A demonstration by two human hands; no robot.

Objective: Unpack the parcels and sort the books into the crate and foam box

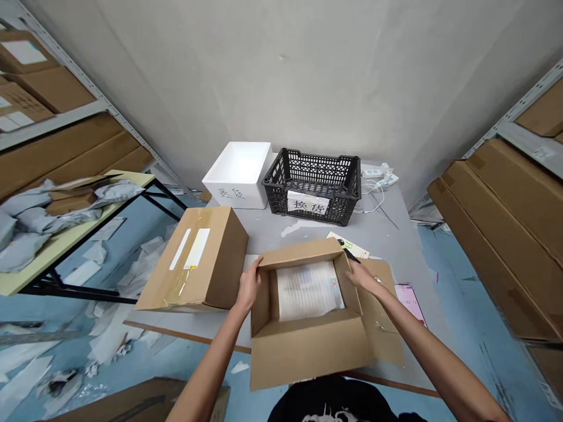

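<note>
Grey tabletop [270,231], open box [310,349] between hands [249,285].

A stockroom; metal shelves [57,122] hold cartons [505,258]; a table [143,177] bears parcels [33,220].

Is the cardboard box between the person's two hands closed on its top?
No, the cardboard box is open on top, with its near flap folded outward and a white printed item visible inside.

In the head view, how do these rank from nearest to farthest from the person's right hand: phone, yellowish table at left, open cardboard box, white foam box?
From the right hand:
1. Open cardboard box, at the hand.
2. Phone, to the right.
3. White foam box, farther back, left.
4. Yellowish table, far left.
</note>
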